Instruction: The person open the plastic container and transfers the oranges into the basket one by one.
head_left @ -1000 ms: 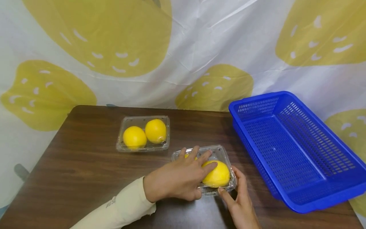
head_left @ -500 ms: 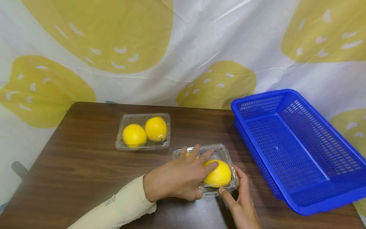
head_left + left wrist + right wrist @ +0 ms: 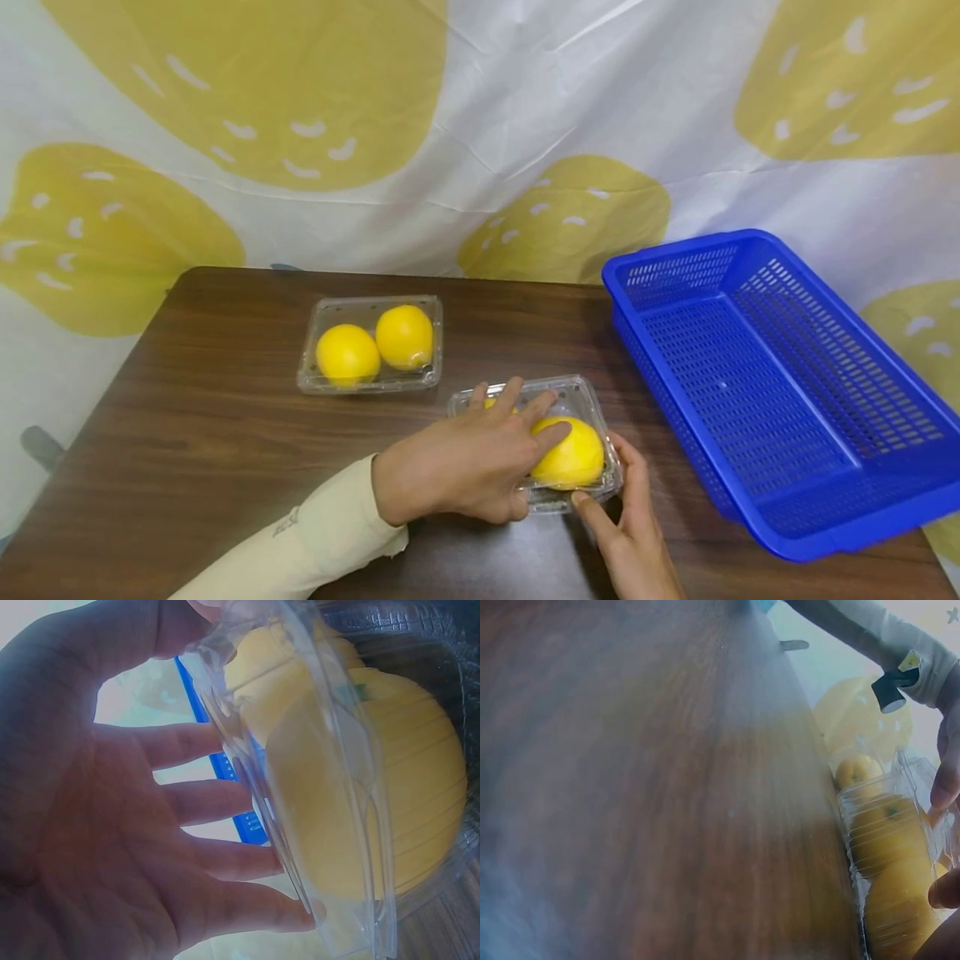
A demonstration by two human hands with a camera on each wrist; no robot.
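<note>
A clear plastic clamshell box (image 3: 585,398) with yellow, orange-like fruit (image 3: 573,457) inside lies on the table. My left hand (image 3: 457,471) rests on its lid, fingers spread and mostly straight. The left wrist view shows those fingertips against the plastic lid (image 3: 341,750), with two fruits behind it. At the box's near right corner my right hand (image 3: 636,529) grips the edge, thumb in front and fingers along the side. My left hand hides most of the second fruit in the head view. Low at the right of the right wrist view, the box wall (image 3: 855,814) encloses two fruits.
Another clear box (image 3: 367,310) holding two yellow fruits (image 3: 348,354) stands farther back on the left of the brown wooden table (image 3: 225,417). To the right is a blue perforated basket (image 3: 735,392) with nothing in it. A patterned curtain (image 3: 495,100) hangs behind.
The head view has shifted slightly. Both hands keep their hold and position on the near box.
</note>
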